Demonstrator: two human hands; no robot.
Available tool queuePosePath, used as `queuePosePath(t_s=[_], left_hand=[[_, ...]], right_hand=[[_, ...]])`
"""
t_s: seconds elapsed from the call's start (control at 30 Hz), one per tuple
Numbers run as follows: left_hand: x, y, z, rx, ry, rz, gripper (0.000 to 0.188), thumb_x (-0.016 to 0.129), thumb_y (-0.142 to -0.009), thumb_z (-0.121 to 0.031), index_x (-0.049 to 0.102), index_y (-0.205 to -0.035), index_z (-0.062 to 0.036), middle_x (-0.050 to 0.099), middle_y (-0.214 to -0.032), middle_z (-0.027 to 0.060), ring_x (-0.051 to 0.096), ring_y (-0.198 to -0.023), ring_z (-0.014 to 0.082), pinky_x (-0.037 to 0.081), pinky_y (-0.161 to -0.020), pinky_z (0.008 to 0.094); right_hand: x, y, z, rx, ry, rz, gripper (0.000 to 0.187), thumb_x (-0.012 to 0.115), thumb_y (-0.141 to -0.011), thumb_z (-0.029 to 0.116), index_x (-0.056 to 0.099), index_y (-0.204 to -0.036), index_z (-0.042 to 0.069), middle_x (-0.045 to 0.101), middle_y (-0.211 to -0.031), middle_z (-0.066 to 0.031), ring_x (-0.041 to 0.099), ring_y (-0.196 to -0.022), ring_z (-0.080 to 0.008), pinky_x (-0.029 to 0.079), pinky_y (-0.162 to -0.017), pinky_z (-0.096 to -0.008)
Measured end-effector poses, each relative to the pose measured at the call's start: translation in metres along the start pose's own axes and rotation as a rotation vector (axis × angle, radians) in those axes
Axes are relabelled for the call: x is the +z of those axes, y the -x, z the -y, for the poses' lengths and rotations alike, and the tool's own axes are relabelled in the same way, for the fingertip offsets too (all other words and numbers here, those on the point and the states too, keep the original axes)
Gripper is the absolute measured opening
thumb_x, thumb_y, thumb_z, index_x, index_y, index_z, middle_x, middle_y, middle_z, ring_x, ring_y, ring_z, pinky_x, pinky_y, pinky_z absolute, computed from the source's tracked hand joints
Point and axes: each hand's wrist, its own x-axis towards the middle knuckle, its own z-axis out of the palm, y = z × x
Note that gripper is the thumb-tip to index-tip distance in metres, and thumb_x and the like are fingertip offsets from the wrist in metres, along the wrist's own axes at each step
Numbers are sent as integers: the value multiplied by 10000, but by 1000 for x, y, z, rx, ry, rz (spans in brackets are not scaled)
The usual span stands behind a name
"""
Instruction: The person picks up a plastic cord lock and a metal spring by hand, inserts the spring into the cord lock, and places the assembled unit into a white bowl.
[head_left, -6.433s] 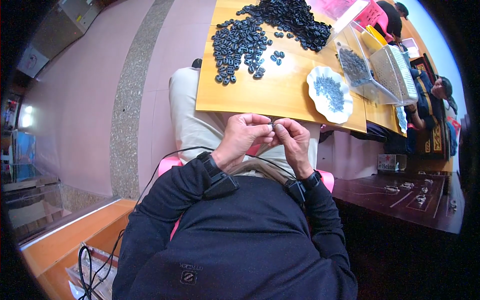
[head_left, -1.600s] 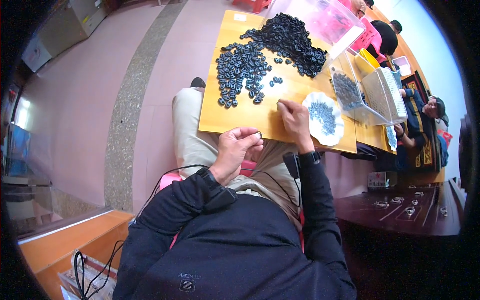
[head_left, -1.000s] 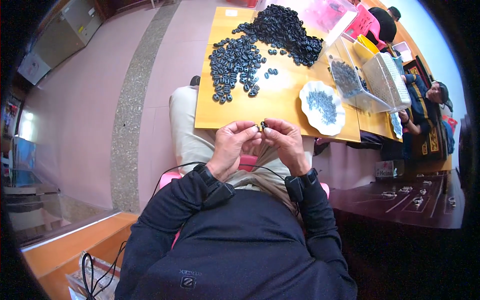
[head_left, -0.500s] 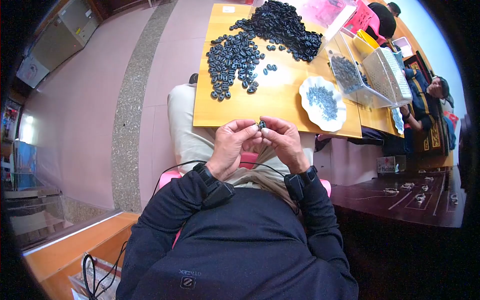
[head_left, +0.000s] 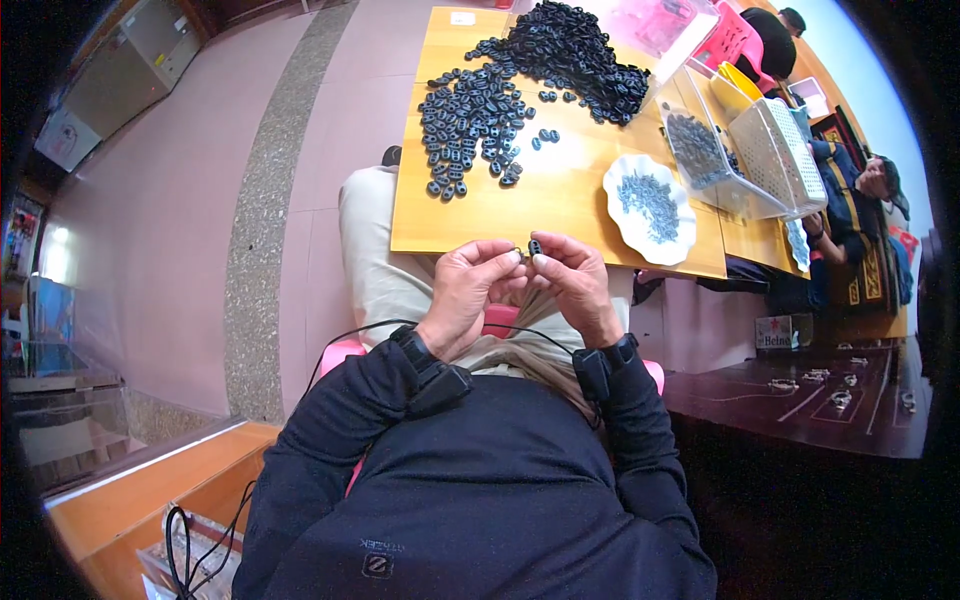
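Black piece (head_left: 535, 247), just one, sits in right fingers (head_left: 557, 244).

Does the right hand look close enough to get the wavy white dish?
Probably yes: the right hand is near the wavy white dish and nothing stands between them, though it holds a small black piece.

right grip (head_left: 578, 284) pinches a small black piece (head_left: 535, 246)

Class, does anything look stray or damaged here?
A few small black oval pieces lie apart from the large black heap on the yellow wooden table, so look stray. The held black piece in the right hand is too tiny to judge.
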Motion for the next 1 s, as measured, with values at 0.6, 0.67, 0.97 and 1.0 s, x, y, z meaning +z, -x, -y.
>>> queuePosePath(t_s=[0.6,0.67,0.97,1.0], left_hand=[[0,0,2,-31,-45,-7,135,635,-883,-22,618,-1006,29,663,-896,86,654,-737,121,572,-670,223],[0,0,2,-32,-46,1,131,636,-883,-25,624,-1002,29,665,-896,85,654,-734,120,572,-670,222],[1,2,1,-57,-67,13,151,665,-876,-53,638,-1006,19,672,-877,74,651,-715,114,569,-673,223],[1,2,1,-66,-54,17,151,668,-874,-53,639,-1004,17,673,-874,73,652,-714,115,569,-673,224]], right_hand=[[-5,-1,-3,-27,178,7,316,667,-860,22,616,-1164,-47,685,-999,-96,640,-867,-124,523,-789,-247],[-5,-1,-2,-22,181,20,316,667,-860,23,615,-1164,-47,684,-1006,-97,639,-873,-125,522,-795,-249],[-7,0,1,-8,183,48,319,670,-857,18,617,-1166,-44,682,-1029,-100,641,-887,-131,523,-810,-258],[-7,0,1,-10,176,49,319,672,-855,17,618,-1164,-43,683,-1026,-100,641,-885,-133,524,-809,-260]])
